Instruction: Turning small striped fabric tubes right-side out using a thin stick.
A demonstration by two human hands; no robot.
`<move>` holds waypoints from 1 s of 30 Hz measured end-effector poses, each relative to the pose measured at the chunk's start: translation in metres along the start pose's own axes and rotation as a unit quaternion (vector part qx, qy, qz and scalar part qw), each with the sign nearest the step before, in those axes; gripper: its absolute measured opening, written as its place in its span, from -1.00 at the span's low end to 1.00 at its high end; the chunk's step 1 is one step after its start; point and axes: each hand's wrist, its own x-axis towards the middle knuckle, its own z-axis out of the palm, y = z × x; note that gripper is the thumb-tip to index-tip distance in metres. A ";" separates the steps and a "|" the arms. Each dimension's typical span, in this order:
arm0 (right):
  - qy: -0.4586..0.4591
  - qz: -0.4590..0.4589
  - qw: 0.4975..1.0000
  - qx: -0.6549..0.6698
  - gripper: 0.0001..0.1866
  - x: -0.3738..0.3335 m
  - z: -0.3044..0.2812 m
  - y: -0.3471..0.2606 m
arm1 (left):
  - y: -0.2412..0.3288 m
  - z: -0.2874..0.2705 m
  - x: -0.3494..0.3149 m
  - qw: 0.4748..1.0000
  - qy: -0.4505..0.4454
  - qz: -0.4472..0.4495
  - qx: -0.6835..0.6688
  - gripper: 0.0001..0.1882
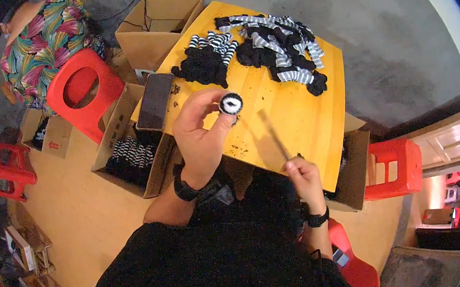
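My left hand (201, 133) is raised over the near left side of the table and pinches a small round black-and-white knit piece (230, 104). Its end faces up, with a black ring around a white fuzzy middle; the rest is hidden by my fingers. To the right and lower, my right hand (304, 179) is closed around one end of a thin, narrow stick (276, 137). The stick points up and away over the tabletop, its far end blurred and apart from the knit piece.
The yellow table (332, 124) bears a black-and-white striped knit pile (205, 62), a grey-striped pile (281, 44) and a phone (156, 102). Cardboard boxes (155, 173) stand around it, one holding striped knits. Red stools (393, 168) stand nearby. Another person (46, 48) is at upper left.
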 end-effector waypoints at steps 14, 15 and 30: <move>0.083 -0.024 0.968 0.238 -0.93 0.038 0.036 -0.091 | -0.012 0.020 -0.029 0.896 -0.057 0.250 0.363 -0.70; 0.096 -0.015 0.972 0.214 -0.95 0.038 0.037 -0.092 | -0.014 0.020 -0.031 0.897 -0.053 0.258 0.356 -0.71; 0.223 -0.076 0.957 0.169 -0.99 0.048 0.039 -0.074 | -0.001 0.029 -0.038 0.960 -0.095 0.064 0.256 -0.75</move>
